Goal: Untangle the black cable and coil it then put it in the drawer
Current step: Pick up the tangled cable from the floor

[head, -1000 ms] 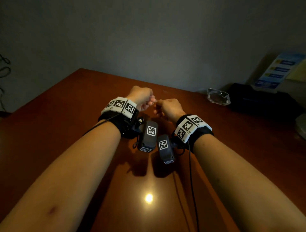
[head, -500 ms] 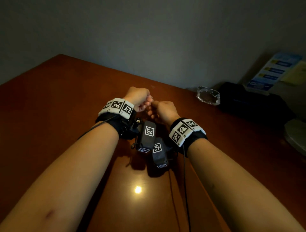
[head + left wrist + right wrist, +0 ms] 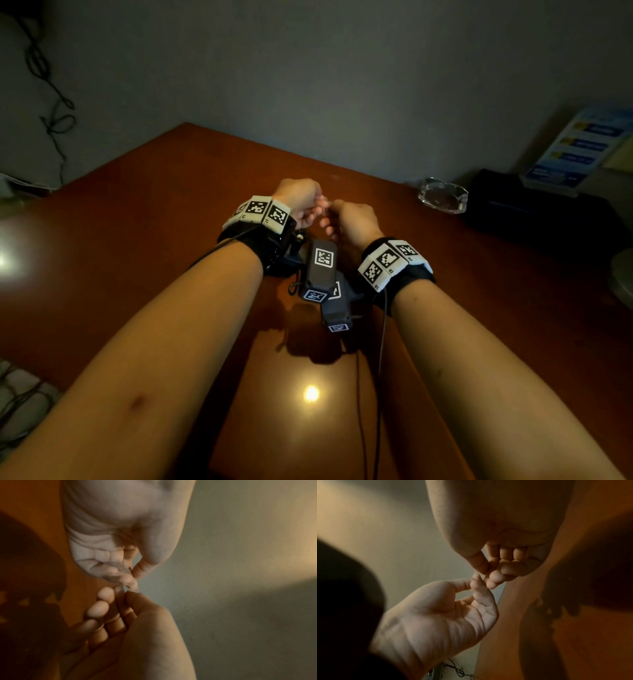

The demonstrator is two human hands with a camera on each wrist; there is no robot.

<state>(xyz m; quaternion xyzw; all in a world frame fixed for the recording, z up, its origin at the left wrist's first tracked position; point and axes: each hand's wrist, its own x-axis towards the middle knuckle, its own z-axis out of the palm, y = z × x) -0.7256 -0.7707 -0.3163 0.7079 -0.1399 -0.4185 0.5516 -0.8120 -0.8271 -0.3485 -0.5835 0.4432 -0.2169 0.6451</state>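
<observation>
Two hands meet in the middle, over a brown table [image 3: 137, 222]. Far off at 10 o'clock, a black cable [image 3: 54, 113] hangs by the grey wall. It is well apart from both hands. Its long way runs up and down, from 12 to 6, with loops and a knot part way along. I think this is the cable to untangle, so that job is not yet begun. The right wrist view shows a small black tangle low at 6 o'clock; I cannot tell if it is the same one.

Next comes the left hand [image 3: 301, 202], just past the middle at 12 o'clock. Its fingers are curled and its thumb meets its first finger. I see nothing in it. The right hand [image 3: 356, 222] sits just beside it, curled the same way and holding nothing I can see. The fingertips of both hands touch. Maybe they only rest like this before reaching out.

At 2 o'clock a glass dish [image 3: 443, 195] stands by the wall, then a black box [image 3: 534, 219]. No drawer is in view.
</observation>
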